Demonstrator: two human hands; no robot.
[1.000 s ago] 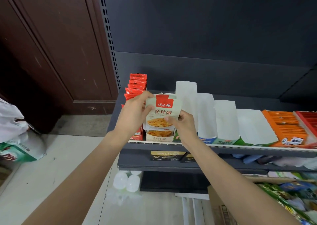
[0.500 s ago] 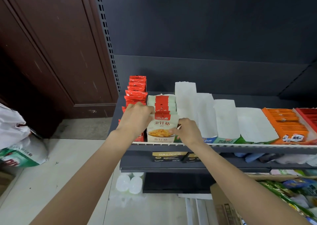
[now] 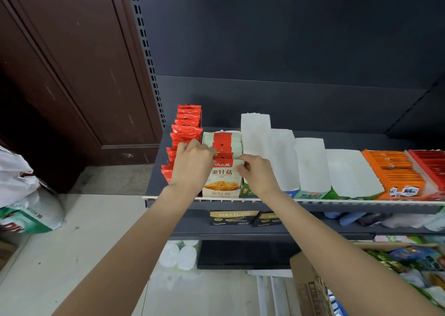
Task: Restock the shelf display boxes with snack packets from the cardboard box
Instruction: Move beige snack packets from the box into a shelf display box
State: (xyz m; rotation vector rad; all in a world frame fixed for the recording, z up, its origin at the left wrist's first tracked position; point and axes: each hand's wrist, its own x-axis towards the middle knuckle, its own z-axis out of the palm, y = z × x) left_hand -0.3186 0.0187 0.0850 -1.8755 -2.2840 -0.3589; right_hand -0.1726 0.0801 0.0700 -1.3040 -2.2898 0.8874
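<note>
— Red-and-cream snack packets now sit down inside the display box at the shelf's front edge, near its left corner. A second ago the front packet was held up clear of the box; it has since dropped into the row.

— And the hands?

— Left hand curls its fingers over the left tops of the packets, pinching them; right hand pinches the front packet's upper right edge. Both are closed on the packets, squaring them up.

— What does that mean for the job?

— By my reading, this box is about full, and the next handful comes from the cardboard box at the lower right, well below the shelf.

— Anything legible?

— The packet front reads "金针菇" with "NEEDLE MUSHROOM" beneath, over a picture of the golden food. One shelf down, dark cartons say "DALICCA".

— Around it?

— Red sachets stand just left of the box; white-topped boxes run to its right, then orange packets toward the shelf's right end.
</note>
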